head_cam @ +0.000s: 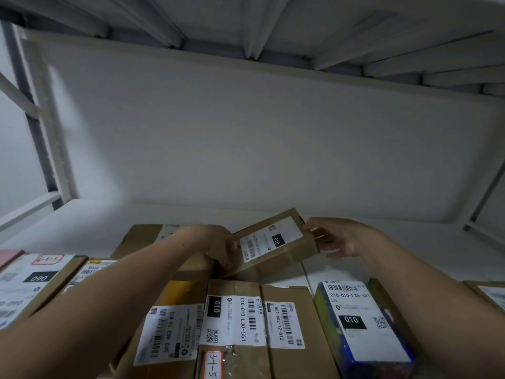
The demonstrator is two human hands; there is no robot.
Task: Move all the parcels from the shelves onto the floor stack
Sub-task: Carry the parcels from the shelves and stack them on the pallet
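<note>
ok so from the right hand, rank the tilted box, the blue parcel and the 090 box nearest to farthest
1. tilted box, centre, gripped by the right hand
2. blue parcel, front right
3. 090 box, far left

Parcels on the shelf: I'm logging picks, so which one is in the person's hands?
The small brown box with a 010 label, tilted up at the back, held between left hand and right hand. The other parcels lie flat, unheld.
</note>
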